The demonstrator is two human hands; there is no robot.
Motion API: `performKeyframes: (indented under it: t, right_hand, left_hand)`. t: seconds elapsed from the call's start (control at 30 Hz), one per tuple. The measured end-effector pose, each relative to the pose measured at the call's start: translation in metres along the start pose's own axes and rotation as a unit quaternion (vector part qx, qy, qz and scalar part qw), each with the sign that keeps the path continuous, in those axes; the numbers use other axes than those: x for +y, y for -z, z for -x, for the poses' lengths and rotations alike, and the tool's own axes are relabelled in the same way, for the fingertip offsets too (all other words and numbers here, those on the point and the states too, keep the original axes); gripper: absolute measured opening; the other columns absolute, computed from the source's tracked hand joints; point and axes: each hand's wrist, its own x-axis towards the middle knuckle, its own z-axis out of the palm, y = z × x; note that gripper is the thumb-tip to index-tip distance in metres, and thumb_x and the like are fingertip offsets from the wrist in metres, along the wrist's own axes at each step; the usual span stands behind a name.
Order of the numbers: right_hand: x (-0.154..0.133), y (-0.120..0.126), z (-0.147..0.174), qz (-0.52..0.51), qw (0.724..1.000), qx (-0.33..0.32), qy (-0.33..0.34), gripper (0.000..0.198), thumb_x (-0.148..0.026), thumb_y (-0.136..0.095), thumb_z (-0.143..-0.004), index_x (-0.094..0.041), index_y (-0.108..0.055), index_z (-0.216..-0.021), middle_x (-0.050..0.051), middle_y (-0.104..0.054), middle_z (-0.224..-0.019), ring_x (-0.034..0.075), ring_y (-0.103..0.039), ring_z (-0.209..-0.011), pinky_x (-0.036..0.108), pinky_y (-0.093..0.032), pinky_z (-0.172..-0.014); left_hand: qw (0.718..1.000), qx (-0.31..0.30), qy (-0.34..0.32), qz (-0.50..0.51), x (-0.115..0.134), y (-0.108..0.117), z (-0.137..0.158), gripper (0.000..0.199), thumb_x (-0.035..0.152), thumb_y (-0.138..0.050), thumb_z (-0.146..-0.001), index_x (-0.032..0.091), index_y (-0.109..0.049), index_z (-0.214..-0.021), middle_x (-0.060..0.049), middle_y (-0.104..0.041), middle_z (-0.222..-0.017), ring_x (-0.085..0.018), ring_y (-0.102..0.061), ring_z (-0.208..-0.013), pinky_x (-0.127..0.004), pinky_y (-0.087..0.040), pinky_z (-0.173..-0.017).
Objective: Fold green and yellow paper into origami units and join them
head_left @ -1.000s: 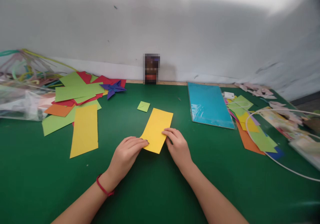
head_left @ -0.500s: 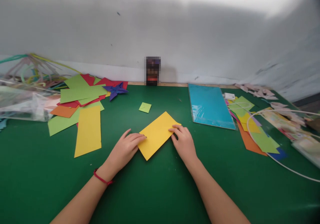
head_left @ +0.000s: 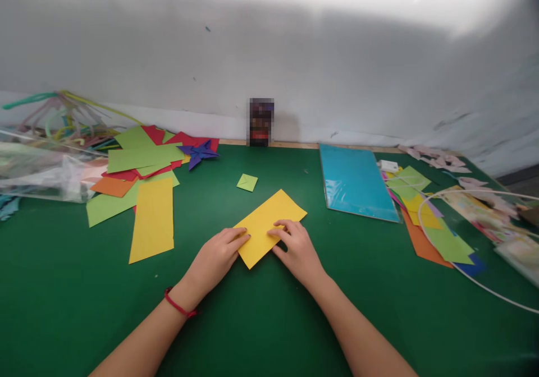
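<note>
A rectangular piece of yellow paper (head_left: 269,211) lies at a slant on the green table (head_left: 236,321), flat at its far right end. My left hand (head_left: 217,253) has its fingers stretched out flat over the paper's left edge; a red cord bracelet circles that wrist. Over the near long edge, my right hand (head_left: 297,248) has bent, separated fingers touching the paper's top, with the thumb at the edge. Both hands are open, and neither encloses the sheet. Beyond the paper sits a small folded light-green square (head_left: 247,183).
Left are a yellow strip (head_left: 152,220), a purple folded paper star (head_left: 199,153), coloured sheets (head_left: 143,157) and a plastic bag (head_left: 46,178). A blue packet (head_left: 357,180), more sheets (head_left: 446,239) and a white cable (head_left: 484,287) lie right. A blurred-out dark item (head_left: 261,123) stands by the wall.
My right hand has moved left along the near edge, from the paper's right corner to about its middle. The left thumb has come down beside the fingers. The view has shifted slightly.
</note>
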Motion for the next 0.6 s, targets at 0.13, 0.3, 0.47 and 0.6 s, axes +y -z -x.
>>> performKeyframes:
  t: [0.13,0.3,0.47,0.6]
  right_hand:
    - [-0.003,-0.009,0.002,-0.066,0.998,-0.005,0.010,0.015,-0.010,-0.060,-0.077,-0.021,-0.064,-0.086,0.006,-0.059,-0.096,0.021,-0.054,-0.092,0.037,-0.045,-0.081]
    - [0.000,-0.009,0.001,-0.126,0.992,0.017,-0.005,0.010,-0.013,-0.062,-0.077,-0.022,-0.065,-0.080,0.004,-0.060,-0.090,0.019,-0.057,-0.089,0.034,-0.048,-0.080]
    - [0.002,-0.010,-0.002,-0.160,0.986,0.035,-0.042,0.005,-0.019,-0.061,-0.079,-0.022,-0.063,-0.076,0.004,-0.063,-0.086,0.019,-0.060,-0.085,0.034,-0.050,-0.077]
    - [0.005,-0.014,-0.002,-0.193,0.978,0.045,-0.068,0.009,-0.027,-0.058,-0.082,-0.021,-0.063,-0.077,0.005,-0.065,-0.081,0.019,-0.061,-0.078,0.033,-0.051,-0.070]
  left_hand:
    - [1.000,0.014,-0.009,0.011,0.001,-0.001,0.001,0.029,0.014,-0.044,-0.087,0.019,-0.059,-0.112,-0.009,-0.061,-0.114,-0.020,-0.057,-0.103,-0.038,-0.050,-0.088]
    - [0.998,0.039,0.009,0.049,-0.001,-0.001,0.000,0.025,0.018,-0.042,-0.089,0.020,-0.063,-0.104,-0.008,-0.063,-0.108,-0.019,-0.060,-0.097,-0.037,-0.052,-0.085]
    - [0.991,0.029,0.058,0.117,-0.004,-0.002,-0.002,0.020,0.021,-0.044,-0.089,0.021,-0.062,-0.097,-0.005,-0.063,-0.105,-0.018,-0.058,-0.097,-0.037,-0.049,-0.087]
    - [0.978,0.057,0.121,0.160,-0.006,-0.005,-0.004,0.016,0.025,-0.047,-0.088,0.022,-0.060,-0.097,-0.004,-0.064,-0.096,-0.019,-0.059,-0.090,-0.038,-0.049,-0.083]
